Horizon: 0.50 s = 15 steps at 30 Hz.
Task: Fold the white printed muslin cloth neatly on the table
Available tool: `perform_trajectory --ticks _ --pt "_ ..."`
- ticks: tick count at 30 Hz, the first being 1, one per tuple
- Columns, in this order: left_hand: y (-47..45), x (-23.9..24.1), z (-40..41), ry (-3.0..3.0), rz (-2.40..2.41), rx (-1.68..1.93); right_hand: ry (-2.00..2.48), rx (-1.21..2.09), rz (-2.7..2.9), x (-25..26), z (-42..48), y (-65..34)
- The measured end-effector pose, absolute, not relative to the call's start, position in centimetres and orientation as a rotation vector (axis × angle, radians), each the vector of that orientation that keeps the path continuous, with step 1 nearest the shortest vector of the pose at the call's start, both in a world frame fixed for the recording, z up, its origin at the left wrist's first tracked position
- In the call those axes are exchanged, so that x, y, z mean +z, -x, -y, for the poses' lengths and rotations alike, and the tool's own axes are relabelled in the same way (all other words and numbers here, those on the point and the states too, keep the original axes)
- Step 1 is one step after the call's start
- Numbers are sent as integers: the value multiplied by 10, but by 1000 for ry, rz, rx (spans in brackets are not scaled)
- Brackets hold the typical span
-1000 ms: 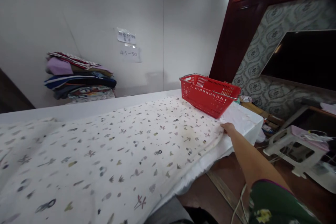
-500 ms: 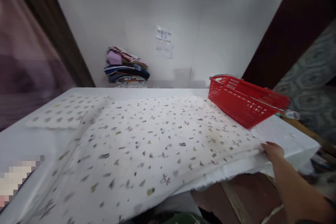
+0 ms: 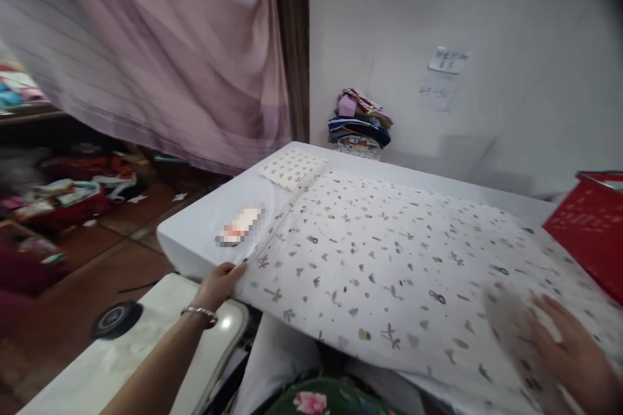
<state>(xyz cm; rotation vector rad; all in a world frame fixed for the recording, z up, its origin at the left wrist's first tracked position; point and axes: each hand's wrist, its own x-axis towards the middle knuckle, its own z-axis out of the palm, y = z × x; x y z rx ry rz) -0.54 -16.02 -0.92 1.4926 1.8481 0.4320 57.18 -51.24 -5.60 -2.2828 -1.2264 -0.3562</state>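
A large white fabric [image 3: 370, 259] printed with small plants and shapes lies spread over the white table. At its near left corner, my left hand [image 3: 221, 282] pinches the edge between thumb and fingers. A bracelet is on that wrist. At the near right, my right hand [image 3: 569, 343], blurred by motion, is closed on the right part of the same fabric, which is raised in a fold there. Against the fabric's far left edge lies a smaller white printed piece [image 3: 292, 167]. A phone-shaped, pixelated object [image 3: 241, 225] rests on the table near my left hand.
A red basket [image 3: 588, 233] stands at the table's right. Folded cloths [image 3: 360, 120] are stacked by the wall. A white machine with a black wheel [image 3: 117, 320] is at the lower left. A pink curtain [image 3: 233, 65] hangs behind the table's left end.
The view has swung left. My left hand has come into view at the fabric's near left corner. My right hand now raises a fold of the fabric instead of lying at its edge.
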Motion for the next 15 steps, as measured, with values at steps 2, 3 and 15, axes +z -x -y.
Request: perform_trajectory --ticks 2,3,15 --pt "10 -10 164 -1601 -1894 444 2217 -283 1451 -71 476 -536" --pt "12 -11 166 -1646 -1915 434 2198 -226 1610 -78 464 -520" --pt "0 13 163 -2013 -1996 221 1969 -227 1931 -84 418 -476"
